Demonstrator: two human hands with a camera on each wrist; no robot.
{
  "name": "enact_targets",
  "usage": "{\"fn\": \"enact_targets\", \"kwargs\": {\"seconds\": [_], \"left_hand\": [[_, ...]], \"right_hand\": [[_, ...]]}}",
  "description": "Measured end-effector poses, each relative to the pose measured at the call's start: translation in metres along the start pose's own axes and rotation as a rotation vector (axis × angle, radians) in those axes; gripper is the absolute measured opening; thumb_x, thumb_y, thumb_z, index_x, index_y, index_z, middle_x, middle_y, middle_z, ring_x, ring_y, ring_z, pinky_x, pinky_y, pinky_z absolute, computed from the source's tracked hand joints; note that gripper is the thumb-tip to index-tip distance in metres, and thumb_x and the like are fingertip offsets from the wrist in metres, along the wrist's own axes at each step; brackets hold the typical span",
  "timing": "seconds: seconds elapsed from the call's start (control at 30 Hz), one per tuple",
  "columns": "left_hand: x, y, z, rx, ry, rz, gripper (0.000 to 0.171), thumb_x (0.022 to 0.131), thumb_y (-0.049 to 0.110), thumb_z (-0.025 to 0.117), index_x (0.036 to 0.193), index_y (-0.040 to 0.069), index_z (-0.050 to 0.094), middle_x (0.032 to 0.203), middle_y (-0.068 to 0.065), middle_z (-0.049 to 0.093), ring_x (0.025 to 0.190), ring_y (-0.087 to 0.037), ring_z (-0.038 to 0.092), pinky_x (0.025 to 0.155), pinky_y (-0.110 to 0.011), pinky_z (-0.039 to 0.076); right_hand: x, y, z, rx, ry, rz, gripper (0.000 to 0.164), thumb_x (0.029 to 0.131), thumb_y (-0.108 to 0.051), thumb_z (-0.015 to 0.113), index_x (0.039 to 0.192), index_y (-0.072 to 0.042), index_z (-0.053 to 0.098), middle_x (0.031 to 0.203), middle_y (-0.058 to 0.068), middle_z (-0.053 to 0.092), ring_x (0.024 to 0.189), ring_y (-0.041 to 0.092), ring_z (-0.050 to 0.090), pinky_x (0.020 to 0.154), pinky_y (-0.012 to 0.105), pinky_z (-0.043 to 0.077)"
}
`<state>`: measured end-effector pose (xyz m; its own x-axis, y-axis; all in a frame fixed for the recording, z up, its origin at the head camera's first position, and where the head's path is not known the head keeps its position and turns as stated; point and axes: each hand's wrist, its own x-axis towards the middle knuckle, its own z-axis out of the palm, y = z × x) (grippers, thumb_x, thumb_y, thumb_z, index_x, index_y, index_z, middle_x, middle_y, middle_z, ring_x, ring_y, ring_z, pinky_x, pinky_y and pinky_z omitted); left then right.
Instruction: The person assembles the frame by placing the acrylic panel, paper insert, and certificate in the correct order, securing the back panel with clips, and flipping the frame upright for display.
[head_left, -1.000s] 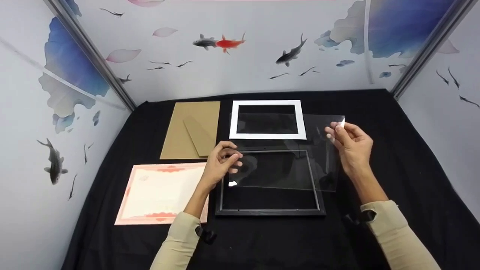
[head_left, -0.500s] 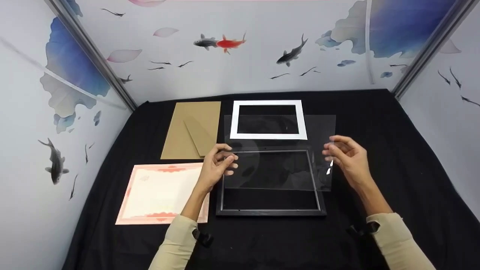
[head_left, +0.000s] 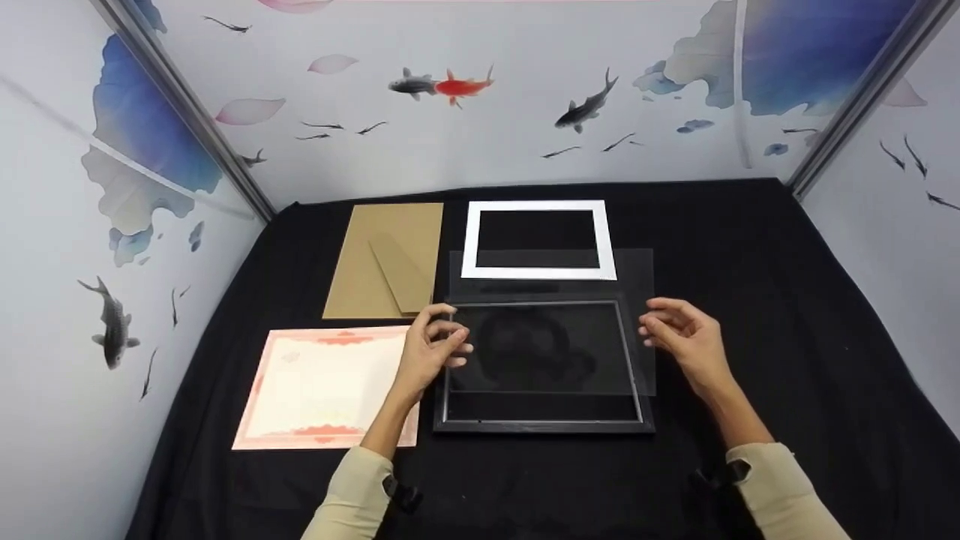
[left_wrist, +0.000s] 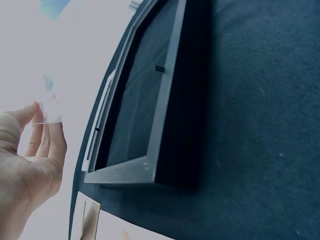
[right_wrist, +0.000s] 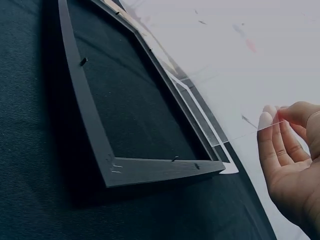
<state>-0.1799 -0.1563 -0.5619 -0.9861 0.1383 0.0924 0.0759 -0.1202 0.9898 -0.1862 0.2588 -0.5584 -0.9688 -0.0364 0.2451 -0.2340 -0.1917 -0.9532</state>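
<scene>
A clear plastic sheet (head_left: pixel 636 281) is held level above a black picture frame (head_left: pixel 544 427). At its left edge, my left hand (head_left: pixel 431 352) pinches it between thumb and fingers. My right hand (head_left: pixel 688 341) pinches the right edge in the same way. In the left wrist view, a corner of the sheet (left_wrist: pixel 51 114) shows at the fingertips, and the frame (left_wrist: pixel 125 172) lies below and to the right. Small dark tabs stand on the frame's inner edge (right_wrist: pixel 80 80) in the right wrist view, where the right hand (right_wrist: pixel 290 160) grips the thin sheet.
A white mat (head_left: pixel 540 273) with a rectangular opening lies behind the frame. To its left is a tan backing board (head_left: pixel 341 281) with a stand flap. A red-bordered certificate (head_left: pixel 322 382) lies left of the frame. Printed panels enclose the black cloth (head_left: pixel 757 300).
Both hands have lowered the sheet toward me and slightly left, bringing it more over the frame. The right hand has slid from the sheet's far right corner down along the right edge.
</scene>
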Motion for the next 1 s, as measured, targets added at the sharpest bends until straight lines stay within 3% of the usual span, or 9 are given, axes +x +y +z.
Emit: {"fn": "enact_targets", "kwargs": {"seconds": [0.13, 0.3, 0.53, 0.73, 0.9, 1.0], "left_hand": [[-0.003, -0.002, -0.005, 0.015, 0.014, -0.038, 0.046, 0.097, 0.007, 0.071, 0.137, 0.003, 0.049, 0.109, -0.03, 0.062, 0.087, -0.043, 0.071, 0.065, -0.04, 0.06], [-0.003, -0.004, -0.012, 0.044, 0.01, -0.05, 0.047, 0.097, 0.006, 0.07, 0.138, -0.002, 0.05, 0.105, -0.024, 0.063, 0.086, -0.042, 0.069, 0.063, -0.04, 0.06], [-0.003, -0.009, -0.016, 0.125, 0.022, -0.056, 0.047, 0.095, 0.002, 0.071, 0.137, -0.006, 0.051, 0.096, -0.017, 0.063, 0.076, -0.029, 0.065, 0.058, -0.037, 0.06], [-0.002, -0.015, -0.017, 0.173, 0.063, -0.077, 0.048, 0.093, -0.001, 0.072, 0.136, -0.005, 0.051, 0.093, -0.015, 0.063, 0.075, -0.032, 0.066, 0.056, -0.038, 0.059], [-0.004, -0.02, -0.019, 0.214, 0.057, -0.09, 0.047, 0.093, -0.002, 0.071, 0.135, -0.005, 0.051, 0.092, -0.015, 0.063, 0.074, -0.031, 0.067, 0.056, -0.039, 0.06], [-0.009, -0.008, -0.016, 0.243, 0.03, -0.089, 0.044, 0.093, -0.006, 0.068, 0.134, -0.008, 0.05, 0.093, -0.02, 0.063, 0.075, -0.04, 0.067, 0.058, -0.046, 0.06]], "right_hand": [[-0.002, 0.005, 0.001, -0.037, -0.005, 0.015, 0.034, 0.091, 0.014, 0.066, 0.123, 0.021, 0.057, 0.101, 0.043, 0.059, 0.083, 0.025, 0.071, 0.068, 0.033, 0.059], [-0.002, 0.01, 0.002, -0.089, 0.002, 0.035, 0.034, 0.092, 0.012, 0.068, 0.123, 0.02, 0.058, 0.099, 0.04, 0.061, 0.081, 0.024, 0.07, 0.067, 0.033, 0.059], [-0.002, 0.016, 0.002, -0.164, -0.02, 0.08, 0.035, 0.093, 0.007, 0.07, 0.124, 0.019, 0.058, 0.098, 0.042, 0.058, 0.077, 0.023, 0.067, 0.065, 0.033, 0.059], [0.0, 0.022, -0.001, -0.253, -0.074, 0.073, 0.034, 0.094, 0.003, 0.07, 0.124, 0.015, 0.061, 0.097, 0.04, 0.06, 0.077, 0.027, 0.067, 0.064, 0.033, 0.059], [-0.001, 0.026, -0.003, -0.281, -0.107, 0.07, 0.031, 0.094, 0.004, 0.07, 0.123, 0.014, 0.063, 0.095, 0.035, 0.063, 0.074, 0.025, 0.068, 0.062, 0.032, 0.059], [-0.002, 0.028, -0.004, -0.299, -0.118, 0.08, 0.03, 0.093, 0.005, 0.07, 0.121, 0.014, 0.063, 0.094, 0.034, 0.065, 0.072, 0.024, 0.068, 0.061, 0.032, 0.059]]}}
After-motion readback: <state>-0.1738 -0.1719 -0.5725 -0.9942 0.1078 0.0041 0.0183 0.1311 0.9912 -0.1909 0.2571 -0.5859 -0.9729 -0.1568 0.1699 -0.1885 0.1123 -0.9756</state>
